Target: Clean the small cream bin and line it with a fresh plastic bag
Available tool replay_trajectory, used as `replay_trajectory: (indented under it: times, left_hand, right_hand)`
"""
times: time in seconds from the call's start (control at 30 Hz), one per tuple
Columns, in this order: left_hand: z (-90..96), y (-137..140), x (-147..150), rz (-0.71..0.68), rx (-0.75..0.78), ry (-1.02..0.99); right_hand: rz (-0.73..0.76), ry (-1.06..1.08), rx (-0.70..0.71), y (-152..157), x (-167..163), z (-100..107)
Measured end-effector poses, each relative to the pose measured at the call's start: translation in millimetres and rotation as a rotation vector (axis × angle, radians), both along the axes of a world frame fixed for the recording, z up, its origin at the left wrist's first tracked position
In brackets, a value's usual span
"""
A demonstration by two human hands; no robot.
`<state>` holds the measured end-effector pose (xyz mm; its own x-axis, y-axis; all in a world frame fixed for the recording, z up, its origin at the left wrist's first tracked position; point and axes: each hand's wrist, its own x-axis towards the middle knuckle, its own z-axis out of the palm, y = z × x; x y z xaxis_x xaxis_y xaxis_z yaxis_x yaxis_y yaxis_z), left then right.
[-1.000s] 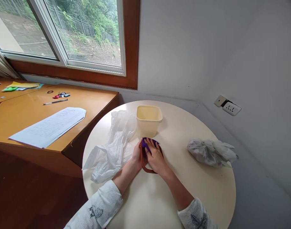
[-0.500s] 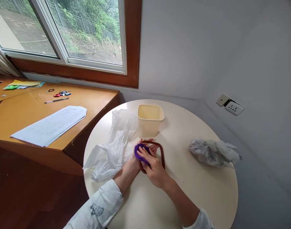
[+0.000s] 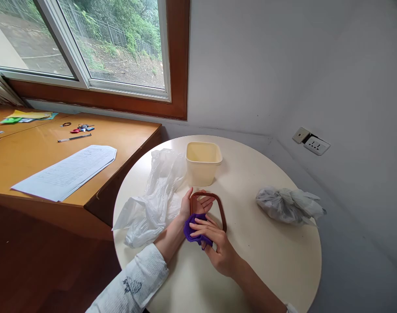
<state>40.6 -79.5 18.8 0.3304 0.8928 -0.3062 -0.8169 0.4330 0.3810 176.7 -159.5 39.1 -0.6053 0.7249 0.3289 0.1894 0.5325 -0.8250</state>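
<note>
My left hand (image 3: 185, 207) lies palm up under a see-through lid with a brown rim (image 3: 221, 210), holding it from below. Its thumb rests along the rim's left side, and the stretched fingers show through the clear middle. In my right hand (image 3: 219, 250) is a bunched purple cloth (image 3: 192, 229), pressed by the fingers against the lid's near edge. The cloth hides that part of the rim. Just beyond the hands, a cream plastic container (image 3: 203, 169) stands upright with its top uncovered.
A crumpled clear plastic bag (image 3: 149, 213) spreads over the left of the round white table (image 3: 266, 269). On the right lies a knotted grey plastic bag (image 3: 288, 206). The wooden desk (image 3: 127, 134) holds papers (image 3: 70, 171), a pen (image 3: 74, 138) and keys (image 3: 84, 128).
The purple cloth has slid toward me, from the lid's middle to its near edge, with my right hand. More of my left palm shows through the lid.
</note>
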Motion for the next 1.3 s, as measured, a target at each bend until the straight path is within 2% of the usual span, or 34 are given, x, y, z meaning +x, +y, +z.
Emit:
replay_trajectory:
  times: [0.1, 0.3, 0.43, 0.67, 0.8, 0.97, 1.13, 1.3]
  left_hand:
    - [4.8, -3, 2, -0.033, -0.018, 0.006]
    - [8.1, -4, 5, -0.001, -0.035, -0.027]
    - [12.1, -6, 6, -0.001, -0.007, -0.038]
    - [16.7, -7, 7, 0.005, 0.04, -0.058]
    - [15.0, -6, 6, 0.005, 0.039, -0.072]
    - [9.2, -4, 4, 0.013, 0.028, -0.096]
    - [6.8, -3, 4, 0.018, -0.004, -0.08]
    - [7.9, -5, 3, 0.015, -0.003, -0.087]
  right_hand:
    - [-0.032, 0.08, -0.001, -2, 2, -2]
    - [-0.123, 0.115, -0.049, -4, 2, -6]
    - [-0.207, 0.07, -0.045, -1, 3, -12]
    - [-0.377, -0.081, 0.051, 2, 11, -19]
    - [-0.462, -0.166, 0.088, -1, 20, -20]
    - [-0.577, -0.193, 0.055, 2, 29, -26]
    - [-0.615, -0.176, -0.004, 6, 31, -36]
    - [-0.568, -0.315, -0.069, 12, 33, -46]
